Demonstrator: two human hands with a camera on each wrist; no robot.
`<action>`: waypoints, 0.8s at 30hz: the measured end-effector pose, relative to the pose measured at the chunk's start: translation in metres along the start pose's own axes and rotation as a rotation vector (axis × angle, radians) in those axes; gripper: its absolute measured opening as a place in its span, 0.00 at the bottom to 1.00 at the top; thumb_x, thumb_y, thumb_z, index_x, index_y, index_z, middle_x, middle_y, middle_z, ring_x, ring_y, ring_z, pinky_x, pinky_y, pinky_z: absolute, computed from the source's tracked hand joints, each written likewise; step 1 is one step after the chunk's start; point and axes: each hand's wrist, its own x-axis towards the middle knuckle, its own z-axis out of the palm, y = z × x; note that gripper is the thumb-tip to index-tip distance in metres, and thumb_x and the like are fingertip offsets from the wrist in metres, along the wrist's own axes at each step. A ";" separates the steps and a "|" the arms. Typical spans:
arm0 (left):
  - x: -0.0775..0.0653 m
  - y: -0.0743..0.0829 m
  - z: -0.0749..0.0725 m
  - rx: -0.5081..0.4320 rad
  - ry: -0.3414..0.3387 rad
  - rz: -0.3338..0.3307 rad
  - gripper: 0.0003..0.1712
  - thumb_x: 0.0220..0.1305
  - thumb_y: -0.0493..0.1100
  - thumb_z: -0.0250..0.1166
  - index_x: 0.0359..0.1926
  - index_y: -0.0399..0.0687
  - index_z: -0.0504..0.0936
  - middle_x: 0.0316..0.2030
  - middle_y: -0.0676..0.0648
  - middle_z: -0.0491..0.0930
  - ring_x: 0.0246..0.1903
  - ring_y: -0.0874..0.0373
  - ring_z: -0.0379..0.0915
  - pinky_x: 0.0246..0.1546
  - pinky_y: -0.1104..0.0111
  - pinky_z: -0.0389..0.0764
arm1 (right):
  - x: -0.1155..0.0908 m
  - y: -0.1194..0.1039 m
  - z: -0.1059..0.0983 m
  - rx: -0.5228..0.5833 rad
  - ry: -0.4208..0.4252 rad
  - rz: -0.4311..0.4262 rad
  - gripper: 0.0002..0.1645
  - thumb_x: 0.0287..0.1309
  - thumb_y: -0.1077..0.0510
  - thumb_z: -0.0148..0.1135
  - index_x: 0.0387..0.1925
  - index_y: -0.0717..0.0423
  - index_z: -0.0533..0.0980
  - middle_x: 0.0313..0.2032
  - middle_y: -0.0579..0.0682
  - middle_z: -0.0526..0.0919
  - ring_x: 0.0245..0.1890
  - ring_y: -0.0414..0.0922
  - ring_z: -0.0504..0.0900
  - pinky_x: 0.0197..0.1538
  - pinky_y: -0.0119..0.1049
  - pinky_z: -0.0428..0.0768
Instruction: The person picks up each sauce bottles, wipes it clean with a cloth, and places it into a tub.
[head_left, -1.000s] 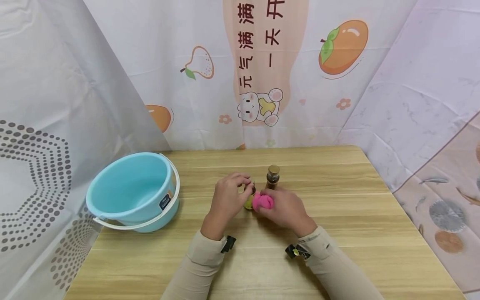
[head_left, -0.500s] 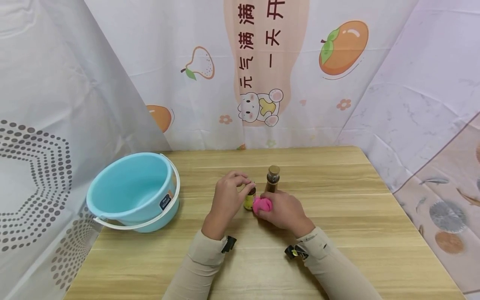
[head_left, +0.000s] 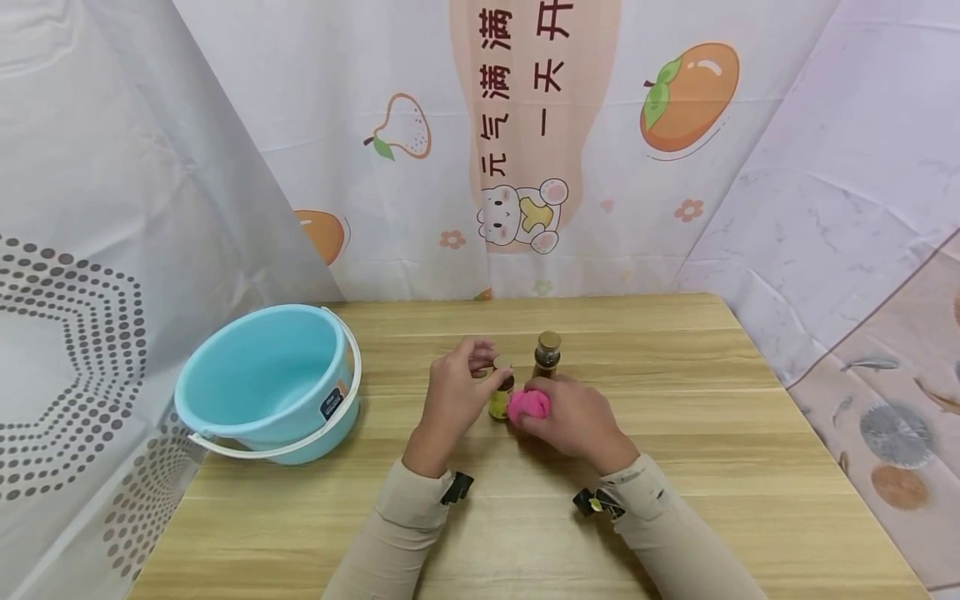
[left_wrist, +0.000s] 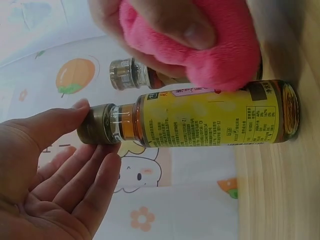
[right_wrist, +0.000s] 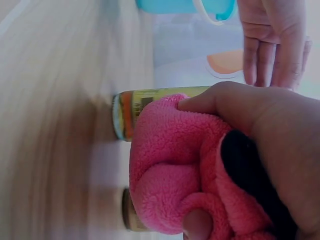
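A glass bottle with a yellow label (left_wrist: pixel 210 117) and a dark gold cap (left_wrist: pixel 95 125) stands upright on the table. My left hand (head_left: pixel 453 392) pinches its cap between thumb and fingers. Bunched in my right hand (head_left: pixel 573 417) is a fluffy pink cloth (head_left: pixel 528 406), which lies against the label's side in the left wrist view. A dark patch (right_wrist: pixel 250 170) shows on the cloth in the right wrist view. Just behind the right hand stands a second bottle (head_left: pixel 547 352) with a gold cap; the hand and cloth hide its lower part.
On the left of the wooden table (head_left: pixel 675 500) stands a light blue bucket (head_left: pixel 262 383) with a white handle (head_left: pixel 315 437) hanging at its front. Printed curtains (head_left: pixel 375 217) hang behind the table and along both sides.
The cloth has shifted slightly against the bottle while my right hand keeps its grip. My left fingers have moved a little at the cap. The second bottle and the bucket stay in place.
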 end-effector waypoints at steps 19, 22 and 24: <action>-0.001 -0.002 -0.001 -0.076 -0.060 -0.040 0.18 0.62 0.39 0.76 0.49 0.40 0.80 0.46 0.42 0.90 0.46 0.53 0.89 0.47 0.66 0.88 | -0.003 -0.003 -0.018 0.035 0.176 -0.071 0.33 0.50 0.35 0.76 0.57 0.40 0.83 0.33 0.47 0.81 0.25 0.41 0.72 0.22 0.33 0.68; 0.000 -0.003 -0.001 -0.075 -0.068 -0.035 0.19 0.62 0.39 0.76 0.50 0.38 0.80 0.46 0.43 0.90 0.46 0.52 0.89 0.46 0.67 0.88 | -0.004 -0.004 -0.019 0.039 0.196 -0.074 0.33 0.50 0.36 0.77 0.57 0.41 0.83 0.34 0.48 0.81 0.24 0.41 0.72 0.22 0.32 0.68; 0.000 -0.003 -0.001 -0.079 -0.073 -0.032 0.19 0.62 0.39 0.76 0.50 0.38 0.80 0.46 0.43 0.90 0.47 0.50 0.89 0.46 0.68 0.88 | -0.004 -0.004 -0.020 0.044 0.209 -0.077 0.33 0.50 0.37 0.77 0.57 0.42 0.83 0.34 0.49 0.82 0.24 0.42 0.72 0.22 0.32 0.68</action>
